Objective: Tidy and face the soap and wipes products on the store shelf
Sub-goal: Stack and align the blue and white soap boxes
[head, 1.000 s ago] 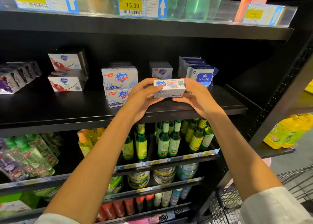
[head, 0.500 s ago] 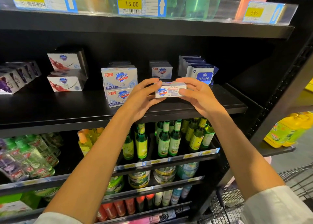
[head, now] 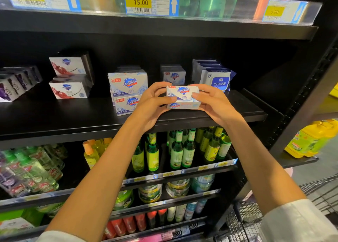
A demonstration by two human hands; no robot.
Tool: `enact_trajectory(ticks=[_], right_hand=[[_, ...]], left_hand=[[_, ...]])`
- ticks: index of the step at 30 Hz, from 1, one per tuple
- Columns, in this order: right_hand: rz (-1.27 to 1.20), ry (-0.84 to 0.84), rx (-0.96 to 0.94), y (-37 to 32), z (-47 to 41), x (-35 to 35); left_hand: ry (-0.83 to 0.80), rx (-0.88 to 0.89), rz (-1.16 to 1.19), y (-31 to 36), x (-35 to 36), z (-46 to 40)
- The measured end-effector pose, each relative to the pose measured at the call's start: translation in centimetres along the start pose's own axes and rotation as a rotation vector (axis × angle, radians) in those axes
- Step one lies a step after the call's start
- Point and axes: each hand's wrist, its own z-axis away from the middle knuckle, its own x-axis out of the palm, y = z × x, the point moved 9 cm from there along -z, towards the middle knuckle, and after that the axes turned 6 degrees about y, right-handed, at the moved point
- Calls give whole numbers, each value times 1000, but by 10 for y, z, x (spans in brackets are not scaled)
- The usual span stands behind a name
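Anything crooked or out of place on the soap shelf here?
Yes. The soap box gripped by the left hand and right hand is tilted, not set down. The two-box stack sits uneven, its lower box jutting forward and skewed. The wipes pack looks upright.

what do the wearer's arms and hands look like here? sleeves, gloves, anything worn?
Both arms are bare from wrist to past the elbow. The left hand and right hand wear no gloves; no rings, watch or bands show. A white sleeve covers the right upper arm, and another white sleeve edge shows at the bottom of the left arm.
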Motion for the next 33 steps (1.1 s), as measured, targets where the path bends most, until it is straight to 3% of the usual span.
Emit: enact_trajectory(ticks=[7, 12, 19, 28, 33], right_hand=[[20, 14, -45, 0, 0, -5], [63, -17, -70, -2, 1, -1], [146, -90, -108, 3, -5, 0], [809, -95, -222, 5, -1, 23], [930, -137, -235, 9, 2, 31]], left_hand=[[-6, 74, -115, 3, 4, 5], [122, 199, -342, 9, 2, 10], [225, 334, -480, 23, -15, 41], [401, 427, -608, 42, -76, 96], [499, 484, -790, 51, -104, 105]])
